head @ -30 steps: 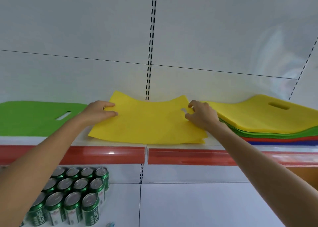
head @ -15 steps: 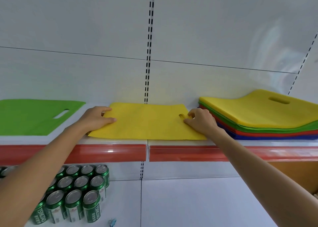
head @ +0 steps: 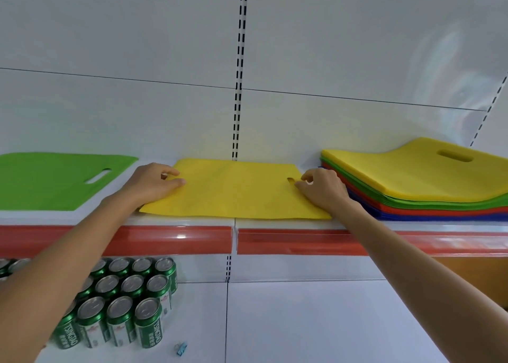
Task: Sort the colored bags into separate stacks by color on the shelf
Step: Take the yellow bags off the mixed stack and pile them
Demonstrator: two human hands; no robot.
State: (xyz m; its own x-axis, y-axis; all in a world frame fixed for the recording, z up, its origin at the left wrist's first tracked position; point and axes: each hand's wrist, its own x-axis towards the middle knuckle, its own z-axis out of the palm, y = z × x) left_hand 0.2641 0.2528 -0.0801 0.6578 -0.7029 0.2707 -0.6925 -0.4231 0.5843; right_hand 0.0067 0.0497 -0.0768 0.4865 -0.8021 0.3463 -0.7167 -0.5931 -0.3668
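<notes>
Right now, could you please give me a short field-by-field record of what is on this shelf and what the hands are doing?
yellow bag: flat, middle of the shelf
left hand: rests on its left edge
right hand: fingers curled at its handle slot
green bag: flat, far left, alone
mixed stack: right; yellow on top, then green, red, blue
beer cans: green, lower shelf, left
</notes>
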